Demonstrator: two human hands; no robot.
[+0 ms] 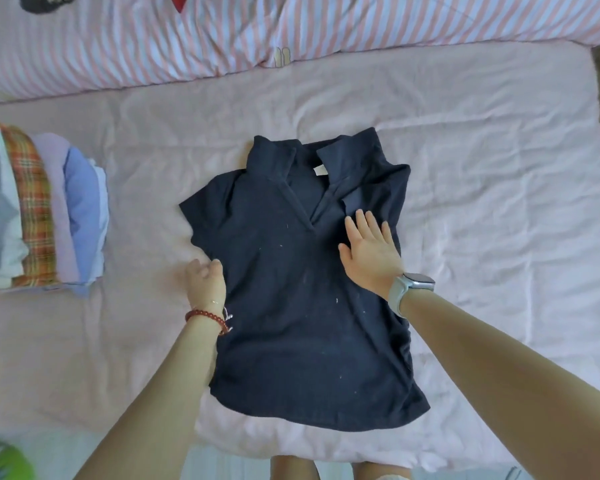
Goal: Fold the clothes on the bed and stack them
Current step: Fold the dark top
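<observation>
- Both forearms are bare, with no sleeves reaching into view.
- The left hand (205,282) has a red beaded bracelet (207,318) at the wrist, with a small silvery charm hanging from it.
- A thin, fine chain sits just above that bracelet, nearer the knuckles.
- The right hand (371,251) has a smartwatch (418,282) at the wrist, its case silver-grey, on a pale grey band.
</observation>
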